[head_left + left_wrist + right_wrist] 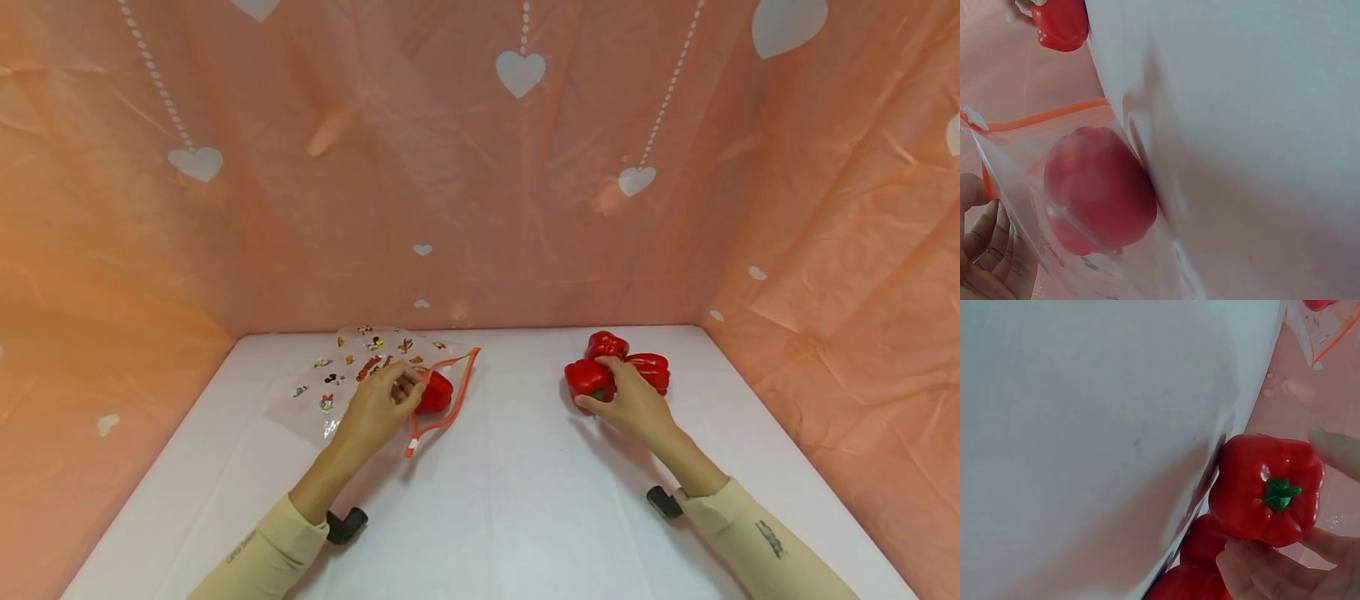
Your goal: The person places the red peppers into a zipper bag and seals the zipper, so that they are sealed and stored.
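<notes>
On the left of the table lies a clear zip bag (pixel 311 412) with cartoon prints and an orange zip edge (pixel 467 379). One red bell pepper (pixel 1100 190) is inside it, seen through the plastic near the mouth. My left hand (pixel 386 400) pinches the bag's orange edge between thumb and finger and holds the mouth apart. At the right, my right hand (pixel 633 404) grips a red bell pepper (pixel 1260 481) with a green stem, thumb on one side and fingers on the other. Two more red bell peppers sit right behind it, one at the back (pixel 606 343) and one at the right (pixel 652 371).
A white cloth covers the table (pixel 510 500). Orange curtains with white hearts (pixel 480 208) stand at the back and both sides. Dark wrist-camera mounts (pixel 347 527) stick out by both cuffs.
</notes>
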`<state>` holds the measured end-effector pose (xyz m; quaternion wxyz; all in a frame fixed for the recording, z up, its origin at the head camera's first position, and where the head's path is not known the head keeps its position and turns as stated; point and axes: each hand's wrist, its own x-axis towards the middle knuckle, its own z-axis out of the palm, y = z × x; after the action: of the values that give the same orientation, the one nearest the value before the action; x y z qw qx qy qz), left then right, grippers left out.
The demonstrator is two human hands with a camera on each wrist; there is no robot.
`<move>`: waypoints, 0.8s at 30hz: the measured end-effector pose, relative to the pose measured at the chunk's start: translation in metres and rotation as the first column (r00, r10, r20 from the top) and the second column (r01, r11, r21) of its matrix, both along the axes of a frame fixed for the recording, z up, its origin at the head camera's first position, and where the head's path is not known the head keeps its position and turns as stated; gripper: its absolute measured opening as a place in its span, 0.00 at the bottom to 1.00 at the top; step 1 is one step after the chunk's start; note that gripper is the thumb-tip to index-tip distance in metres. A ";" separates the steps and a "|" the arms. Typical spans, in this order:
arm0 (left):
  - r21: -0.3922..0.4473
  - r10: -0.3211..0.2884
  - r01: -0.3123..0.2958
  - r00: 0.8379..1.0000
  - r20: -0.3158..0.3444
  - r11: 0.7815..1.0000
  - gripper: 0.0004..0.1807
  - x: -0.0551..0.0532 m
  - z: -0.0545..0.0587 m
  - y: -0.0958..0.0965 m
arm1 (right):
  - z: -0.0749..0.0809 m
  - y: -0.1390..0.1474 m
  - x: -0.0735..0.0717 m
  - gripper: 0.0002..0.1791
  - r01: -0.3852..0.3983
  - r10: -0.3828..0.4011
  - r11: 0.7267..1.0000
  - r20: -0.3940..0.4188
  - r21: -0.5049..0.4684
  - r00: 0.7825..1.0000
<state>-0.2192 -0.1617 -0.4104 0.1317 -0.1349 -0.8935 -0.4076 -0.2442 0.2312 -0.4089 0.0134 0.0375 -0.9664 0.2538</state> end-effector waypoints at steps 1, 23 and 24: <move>0.002 -0.002 0.002 1.000 -0.002 1.000 0.05 0.000 0.000 0.000 | 0.000 0.000 0.000 0.50 0.005 -0.005 1.000 -0.001 0.010 1.000; -0.020 0.007 -0.007 1.000 -0.001 1.000 0.04 0.001 -0.001 0.000 | 0.007 -0.011 -0.003 0.50 -0.047 0.041 0.994 -0.071 -0.097 0.997; -0.022 0.007 -0.007 1.000 0.003 1.000 0.04 0.000 -0.001 0.000 | 0.007 -0.012 -0.003 0.49 -0.056 0.047 0.991 -0.071 -0.120 0.996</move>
<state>-0.2188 -0.1617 -0.4113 0.1303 -0.1326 -0.8986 -0.3974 -0.2467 0.2194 -0.4019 0.0418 0.0702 -0.9469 0.3111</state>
